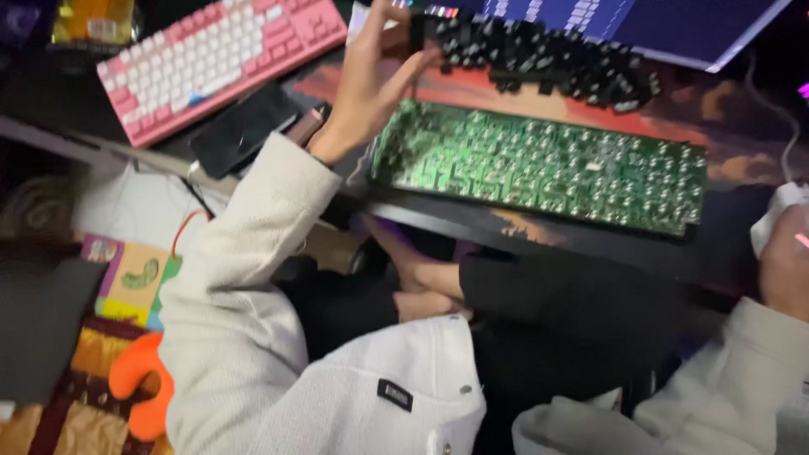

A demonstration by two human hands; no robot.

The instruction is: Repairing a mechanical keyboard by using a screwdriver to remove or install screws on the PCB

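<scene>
I see the circuit board (pixel 539 164) lying on the desk (pixel 581 240) near its front edge, the heap of keycaps (pixel 539 55) behind it, the keyboard (pixel 219 63) far left, and the phone (pixel 240 131) just before that keyboard.

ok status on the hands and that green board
Left hand open, fingertips at black keycap pile. Right hand at white mouse, grip unclear. Green circuit board flat on desk, untouched.

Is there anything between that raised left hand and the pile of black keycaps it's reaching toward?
Nothing visible stands between them. The left hand is already at the near end of the black keycaps, fingertips touching or almost touching them. The green circuit board lies below, nearer the desk edge, out of the way.
</scene>
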